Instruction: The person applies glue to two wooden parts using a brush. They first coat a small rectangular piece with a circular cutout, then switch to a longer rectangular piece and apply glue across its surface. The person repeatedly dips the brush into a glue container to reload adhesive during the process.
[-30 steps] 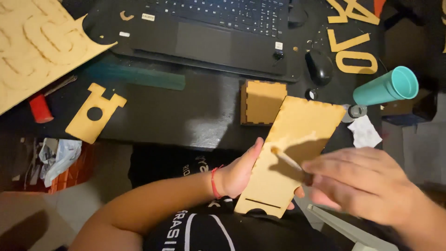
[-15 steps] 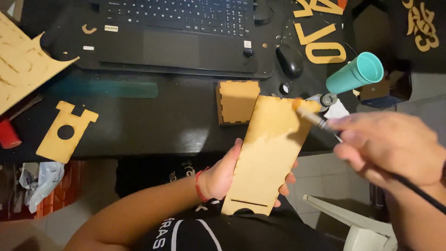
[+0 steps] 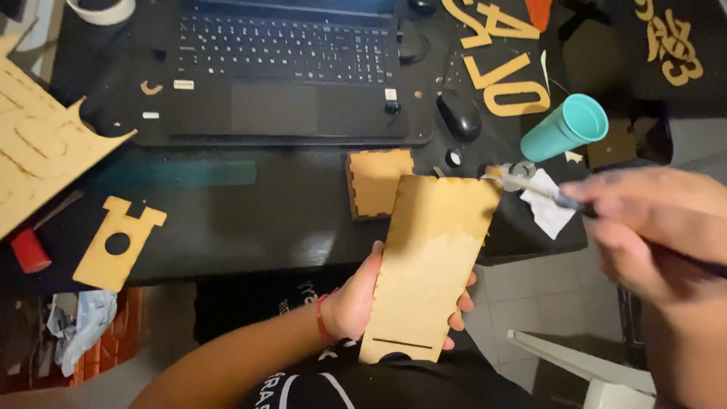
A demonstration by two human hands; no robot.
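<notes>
My left hand (image 3: 356,303) grips a long rectangular wooden panel (image 3: 428,265) from underneath, fingers curling round its right edge. The panel has a thin slot near its lower end and tilts up to the right. My right hand (image 3: 651,227) holds a thin brush (image 3: 530,184) by its dark handle. The brush tip lies at the panel's upper right corner. A small wooden box (image 3: 380,182) with finger-jointed edges sits on the black desk (image 3: 250,220) just beyond the panel.
A black laptop (image 3: 280,68) sits at the back, a dark mouse (image 3: 459,115) to its right. A teal cup (image 3: 564,127) lies tilted near wooden cut-out letters (image 3: 515,91). At left are a large cut wooden sheet (image 3: 38,151), a small wooden piece with a hole (image 3: 117,242) and a red item (image 3: 29,250). White paper (image 3: 547,208) lies by the desk edge.
My right hand has moved the brush from the middle of the panel up to its upper right corner. The panel stays held in my left hand.
</notes>
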